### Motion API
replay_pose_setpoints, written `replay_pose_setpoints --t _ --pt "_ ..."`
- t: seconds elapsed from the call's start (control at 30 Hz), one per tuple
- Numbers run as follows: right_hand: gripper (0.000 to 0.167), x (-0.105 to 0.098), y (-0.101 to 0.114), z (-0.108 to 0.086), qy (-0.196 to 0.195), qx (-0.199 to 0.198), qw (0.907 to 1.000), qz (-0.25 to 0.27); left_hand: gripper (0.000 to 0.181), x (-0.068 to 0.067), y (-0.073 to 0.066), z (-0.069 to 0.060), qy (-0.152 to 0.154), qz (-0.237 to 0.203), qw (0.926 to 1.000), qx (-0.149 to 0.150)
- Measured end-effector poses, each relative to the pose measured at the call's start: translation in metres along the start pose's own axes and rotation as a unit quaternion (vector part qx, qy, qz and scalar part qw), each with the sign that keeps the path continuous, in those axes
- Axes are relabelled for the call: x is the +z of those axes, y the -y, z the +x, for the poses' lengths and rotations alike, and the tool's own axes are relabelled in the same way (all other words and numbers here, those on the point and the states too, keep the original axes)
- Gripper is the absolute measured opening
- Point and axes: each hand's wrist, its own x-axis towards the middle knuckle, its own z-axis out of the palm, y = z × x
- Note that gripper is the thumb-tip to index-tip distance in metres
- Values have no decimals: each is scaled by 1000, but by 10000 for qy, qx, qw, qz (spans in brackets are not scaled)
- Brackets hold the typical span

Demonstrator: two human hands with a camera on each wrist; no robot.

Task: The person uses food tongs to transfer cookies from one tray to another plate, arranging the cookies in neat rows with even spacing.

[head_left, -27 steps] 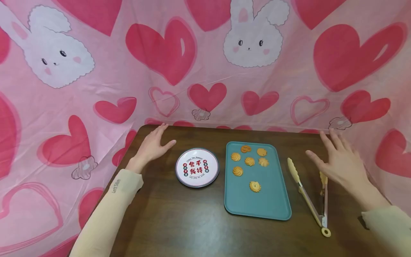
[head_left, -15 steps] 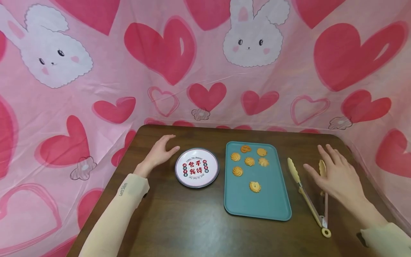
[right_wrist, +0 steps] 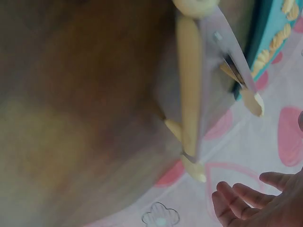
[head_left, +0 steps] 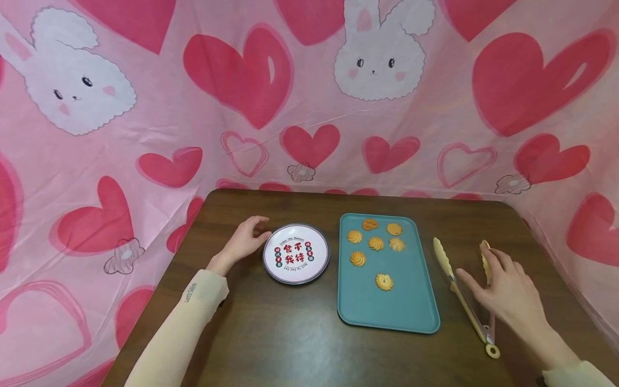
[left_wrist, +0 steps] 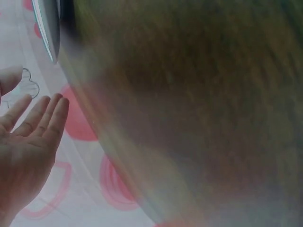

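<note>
My left hand [head_left: 243, 241] is beside the left rim of a round white plate [head_left: 313, 270] with red characters and a dark edge. Its thumb is very close to the rim; contact cannot be made out in the head view. In the left wrist view the fingers [left_wrist: 40, 118] are fairly straight, below the plate's edge [left_wrist: 49, 33]. Over the right arm of the spread-apart tongs [head_left: 468, 310] hovers my right hand [head_left: 515, 290], partly hiding them. The right wrist view has its fingers [right_wrist: 244, 196] loosely bent, apart from the tongs [right_wrist: 189, 90].
Between plate and tongs lies a teal tray [head_left: 387, 312] bearing several cookies, among them a swirled cookie [head_left: 375, 243] and a scalloped cookie [head_left: 384, 282]. All of this is on a dark wooden table [head_left: 290, 333]. A pink heart-patterned cloth [head_left: 411, 123] hangs behind it.
My left hand has come down and toward me, closer to the plate's rim. My right hand has lowered over the tongs. The plate, tray and tongs stay in place.
</note>
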Motion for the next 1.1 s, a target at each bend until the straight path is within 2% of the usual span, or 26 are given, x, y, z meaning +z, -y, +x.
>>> replay_pose_setpoints --t 0.2,0.4,0.57,0.73,0.87,1.1 --pt "87 9 -3 -10 -81 89 9999 -14 40 5 3 -3 144 -120 9996 -193" --pt "95 15 -5 -17 -52 533 9985 61 33 7 3 -2 273 -148 9993 -216" --pt "106 20 -4 -23 112 921 9954 220 32 9 4 -2 335 -112 9990 -290" --pt "116 27 -2 -26 293 1237 9911 406 34 10 3 -4 437 -291 9970 -574" --pt "120 32 0 -28 411 1405 9879 520 35 11 5 -5 575 -477 9939 -812" --pt "124 40 -2 -31 600 1538 9842 636 37 12 8 -6 626 -528 9925 -910"
